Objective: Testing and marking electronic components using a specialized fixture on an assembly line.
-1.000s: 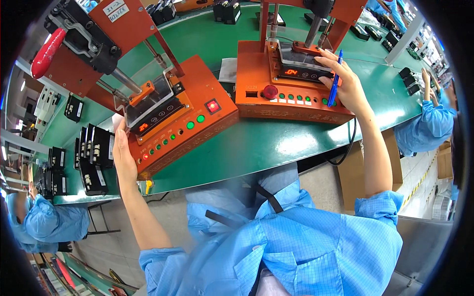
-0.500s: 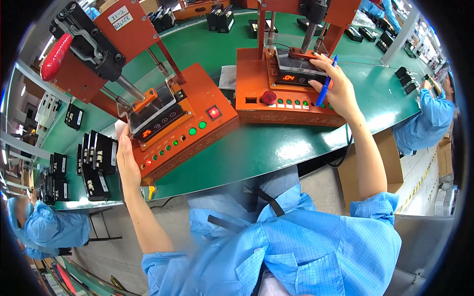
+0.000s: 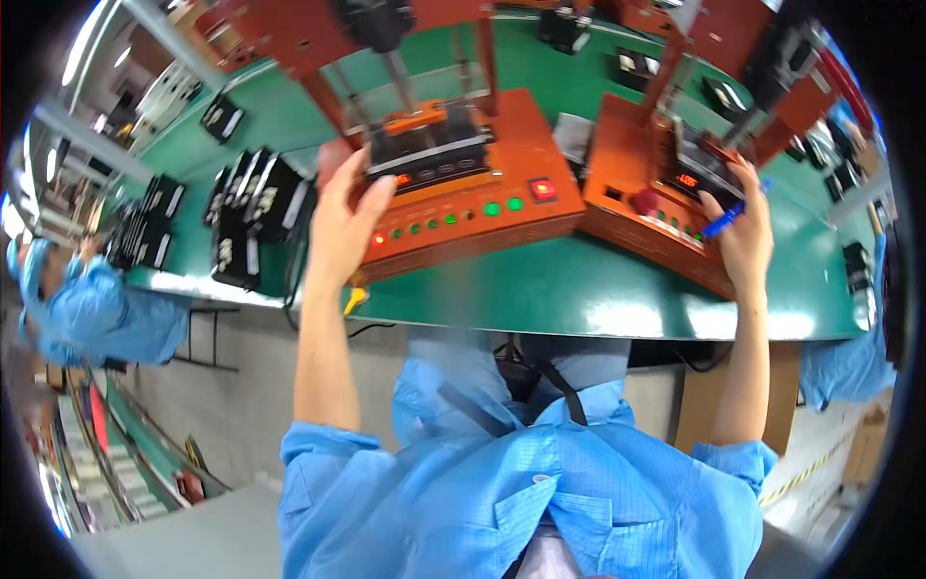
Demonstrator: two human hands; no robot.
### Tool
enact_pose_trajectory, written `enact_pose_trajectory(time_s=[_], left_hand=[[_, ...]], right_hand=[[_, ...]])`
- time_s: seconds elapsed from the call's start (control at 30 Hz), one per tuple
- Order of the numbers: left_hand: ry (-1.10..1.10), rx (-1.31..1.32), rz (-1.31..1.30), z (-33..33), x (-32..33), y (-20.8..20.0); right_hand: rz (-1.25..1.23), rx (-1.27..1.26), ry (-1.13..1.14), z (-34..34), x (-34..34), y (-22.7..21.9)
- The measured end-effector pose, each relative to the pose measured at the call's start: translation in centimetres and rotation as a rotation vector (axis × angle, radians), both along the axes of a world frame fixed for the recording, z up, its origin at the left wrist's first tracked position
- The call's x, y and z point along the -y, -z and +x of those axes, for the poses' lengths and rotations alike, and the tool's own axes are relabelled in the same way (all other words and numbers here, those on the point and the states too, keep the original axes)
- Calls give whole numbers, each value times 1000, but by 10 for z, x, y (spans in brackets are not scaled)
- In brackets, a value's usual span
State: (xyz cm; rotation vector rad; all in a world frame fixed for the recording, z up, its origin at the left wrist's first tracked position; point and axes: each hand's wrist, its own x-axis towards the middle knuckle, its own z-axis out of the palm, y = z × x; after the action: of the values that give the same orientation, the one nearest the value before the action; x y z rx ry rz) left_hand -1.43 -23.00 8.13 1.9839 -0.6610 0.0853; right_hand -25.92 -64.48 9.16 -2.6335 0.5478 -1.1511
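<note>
My left hand [image 3: 345,217] is at the left end of a black display module [image 3: 429,166] seated in the left orange press machine [image 3: 540,145]. Its thumb and fingers are spread, with the thumb tip by the glowing red digits. A blue pen [image 3: 723,220] is tucked in my right hand [image 3: 747,236], which reaches to a second display module [image 3: 702,179] in the right orange press machine [image 3: 617,154]. That thumb lies at the module's front edge and the fingers at its right end. The left machine has lit green and red buttons.
Several black modules [image 3: 253,207] stand stacked left of the machines on the green table [image 3: 521,294]. A yellow connector [image 3: 356,299] hangs at the near edge. A cardboard box [image 3: 699,396] stands below on the right. Co-workers in blue sit at left [image 3: 116,309] and right [image 3: 849,357].
The view has turned, shifting both machines rightward in it. My left hand has gone from the machine's left side to the module's front, thumb spread. My right hand stays at its module with the pen.
</note>
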Motion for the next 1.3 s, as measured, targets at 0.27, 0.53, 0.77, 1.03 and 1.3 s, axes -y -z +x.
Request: enact_pose_trajectory(time_s=[0.27, 0.53, 0.77, 1.03, 1.3], left_hand=[[-54, 299, 206, -15, 15, -4], [-259, 259, 336, -20, 34, -20], [-211, 233, 297, -19, 34, -18], [-240, 327, 322, -19, 30, -17], [-204, 200, 281, -19, 29, -18]], right_hand=[[-32, -36, 5, 2, 2, 1], [-86, -37, 20, 9, -4, 1], [-75, -39, 46, 6, -4, 1], [-39, 16, -19, 11, -1, 8], [82, 51, -38, 11, 1, 12]])
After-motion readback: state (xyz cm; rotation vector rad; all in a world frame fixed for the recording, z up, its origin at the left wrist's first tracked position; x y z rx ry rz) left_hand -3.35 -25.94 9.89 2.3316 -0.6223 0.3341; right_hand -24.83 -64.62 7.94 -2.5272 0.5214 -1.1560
